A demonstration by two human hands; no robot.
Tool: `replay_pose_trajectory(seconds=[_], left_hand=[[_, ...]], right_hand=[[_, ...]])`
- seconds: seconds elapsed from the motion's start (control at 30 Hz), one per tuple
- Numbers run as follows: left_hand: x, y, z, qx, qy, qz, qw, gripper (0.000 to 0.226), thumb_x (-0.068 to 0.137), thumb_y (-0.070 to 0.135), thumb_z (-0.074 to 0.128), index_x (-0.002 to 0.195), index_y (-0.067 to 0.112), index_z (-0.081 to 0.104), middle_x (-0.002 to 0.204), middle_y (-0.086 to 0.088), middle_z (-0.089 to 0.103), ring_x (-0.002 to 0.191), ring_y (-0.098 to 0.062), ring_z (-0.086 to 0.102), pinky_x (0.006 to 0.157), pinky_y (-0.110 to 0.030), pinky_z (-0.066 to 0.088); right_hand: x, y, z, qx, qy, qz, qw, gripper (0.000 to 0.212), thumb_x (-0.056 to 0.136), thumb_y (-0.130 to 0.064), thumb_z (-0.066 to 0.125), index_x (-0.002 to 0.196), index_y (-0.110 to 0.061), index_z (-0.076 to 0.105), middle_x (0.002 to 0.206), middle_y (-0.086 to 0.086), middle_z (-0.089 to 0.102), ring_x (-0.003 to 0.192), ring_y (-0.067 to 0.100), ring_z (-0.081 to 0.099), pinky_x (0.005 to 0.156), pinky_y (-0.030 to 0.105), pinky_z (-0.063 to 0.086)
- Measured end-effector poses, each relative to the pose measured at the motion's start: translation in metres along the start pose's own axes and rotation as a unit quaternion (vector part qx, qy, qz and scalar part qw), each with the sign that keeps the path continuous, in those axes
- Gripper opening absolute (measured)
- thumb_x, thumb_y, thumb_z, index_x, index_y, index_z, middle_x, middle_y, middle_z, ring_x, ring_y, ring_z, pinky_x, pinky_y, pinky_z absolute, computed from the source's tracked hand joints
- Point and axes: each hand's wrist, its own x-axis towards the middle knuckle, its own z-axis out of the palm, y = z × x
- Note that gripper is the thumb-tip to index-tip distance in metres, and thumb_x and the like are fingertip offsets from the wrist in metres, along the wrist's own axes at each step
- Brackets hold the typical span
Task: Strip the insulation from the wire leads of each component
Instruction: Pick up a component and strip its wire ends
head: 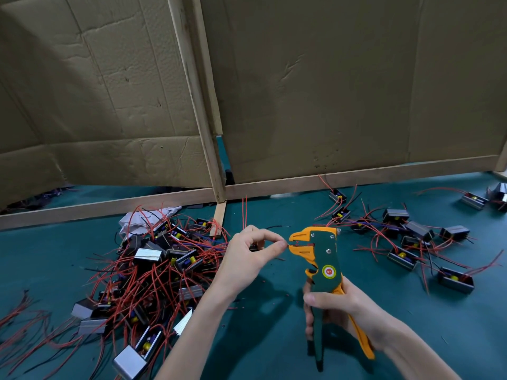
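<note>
My right hand (338, 311) grips the handles of a green and orange wire stripper (321, 259), held upright with its jaws pointing left. My left hand (252, 256) pinches a thin red wire lead (288, 245) between thumb and forefinger, its tip at the stripper's jaws. That hand also holds a small dark component (253, 246), mostly hidden behind the fingers. Two red leads (244, 212) and a black lead (277, 227) stick up from behind the hand.
A big tangled heap of components with red leads (153, 272) lies left on the green mat (274, 338). Several separate components (403, 237) are spread at right. A cardboard wall with a wooden frame (214, 105) stands behind. A white cloth (137, 222) lies behind the heap.
</note>
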Motion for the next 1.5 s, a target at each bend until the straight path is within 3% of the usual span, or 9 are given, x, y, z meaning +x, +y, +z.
replay_pose_trajectory(seconds=[0.43, 0.6, 0.8, 1.07, 1.17, 1.27, 1.37, 1.43, 1.5], left_hand=[[0.001, -0.005, 0.000, 0.046, -0.036, -0.019, 0.998, 0.020, 0.093, 0.018, 0.060, 0.083, 0.034, 0.069, 0.083, -0.001, 0.059, 0.070, -0.006, 0.046, 0.069, -0.020, 0.038], [0.001, -0.007, 0.002, 0.007, -0.014, -0.026, 1.000, 0.025, 0.095, 0.015, 0.056, 0.080, 0.029, 0.069, 0.079, 0.012, 0.065, 0.071, 0.004, 0.053, 0.069, -0.012, 0.037], [0.006, 0.009, 0.008, 0.117, 0.063, 0.050, 0.990, 0.026, 0.093, 0.021, 0.060, 0.081, 0.044, 0.066, 0.082, 0.018, 0.063, 0.093, -0.016, 0.057, 0.087, -0.041, 0.041], [0.050, 0.079, 0.110, 0.064, 0.020, 0.186, 0.980, 0.019, 0.091, 0.005, 0.059, 0.102, 0.006, 0.074, 0.105, -0.012, 0.071, 0.098, -0.026, 0.061, 0.090, -0.031, 0.044], [0.054, 0.084, 0.138, 0.052, -0.150, 0.143, 0.977, 0.035, 0.094, -0.003, 0.049, 0.122, 0.010, 0.064, 0.133, -0.019, 0.054, 0.127, -0.027, 0.048, 0.108, -0.038, 0.037], [0.052, 0.076, 0.129, 0.036, -0.264, 0.111, 0.957, 0.036, 0.093, -0.002, 0.049, 0.123, 0.012, 0.064, 0.121, -0.011, 0.061, 0.115, -0.022, 0.055, 0.106, -0.043, 0.040], [0.066, 0.064, 0.089, 0.021, -0.223, 0.027, 0.974, 0.032, 0.090, -0.003, 0.047, 0.112, 0.006, 0.069, 0.113, -0.014, 0.068, 0.101, -0.019, 0.064, 0.095, -0.037, 0.052], [0.090, 0.052, 0.051, 0.155, -0.153, -0.026, 0.976, 0.042, 0.088, -0.006, 0.039, 0.116, 0.008, 0.067, 0.118, -0.014, 0.066, 0.106, -0.024, 0.064, 0.091, -0.027, 0.050], [0.115, 0.033, 0.009, 0.346, -0.117, -0.094, 0.926, 0.045, 0.087, -0.005, 0.037, 0.124, 0.007, 0.061, 0.128, -0.014, 0.060, 0.117, -0.028, 0.057, 0.098, -0.030, 0.046]], right_hand=[[0.008, 0.015, 0.023, -0.024, 0.163, 0.009, 0.986, 0.034, 0.060, -0.034, 0.074, 0.047, -0.013, 0.050, 0.045, 0.012, 0.044, 0.035, 0.022, 0.041, 0.041, 0.024, 0.039], [0.009, 0.005, 0.011, 0.153, 0.078, 0.000, 0.985, 0.015, 0.065, -0.007, 0.072, 0.077, -0.004, 0.064, 0.070, 0.024, 0.058, 0.060, 0.035, 0.061, 0.059, 0.045, 0.055], [0.018, 0.004, -0.005, 0.232, 0.126, 0.046, 0.963, 0.011, 0.068, -0.002, 0.061, 0.078, 0.001, 0.065, 0.073, 0.023, 0.061, 0.062, 0.036, 0.065, 0.061, 0.046, 0.058], [0.017, 0.009, -0.003, 0.182, 0.122, 0.078, 0.972, 0.019, 0.064, -0.002, 0.059, 0.080, 0.005, 0.064, 0.074, 0.023, 0.064, 0.059, 0.034, 0.065, 0.054, 0.039, 0.056], [0.017, 0.005, -0.002, 0.188, 0.125, 0.065, 0.972, 0.011, 0.056, -0.003, 0.058, 0.059, -0.001, 0.068, 0.061, 0.017, 0.062, 0.050, 0.026, 0.062, 0.048, 0.035, 0.054], [0.019, 0.007, -0.008, 0.203, 0.119, 0.071, 0.969, 0.012, 0.069, 0.000, 0.053, 0.070, 0.002, 0.065, 0.064, 0.020, 0.062, 0.053, 0.029, 0.064, 0.053, 0.037, 0.055], [0.022, 0.011, -0.010, 0.222, 0.108, 0.074, 0.966, 0.016, 0.072, 0.000, 0.055, 0.086, 0.003, 0.060, 0.075, 0.025, 0.061, 0.063, 0.036, 0.065, 0.061, 0.045, 0.057], [0.023, 0.012, -0.009, 0.218, 0.104, 0.074, 0.968, 0.020, 0.067, -0.001, 0.059, 0.086, 0.004, 0.060, 0.075, 0.027, 0.061, 0.063, 0.038, 0.065, 0.059, 0.046, 0.058], [0.023, 0.012, -0.009, 0.206, 0.104, 0.070, 0.971, 0.023, 0.066, -0.002, 0.061, 0.088, 0.004, 0.058, 0.076, 0.028, 0.062, 0.064, 0.039, 0.065, 0.059, 0.046, 0.057]])
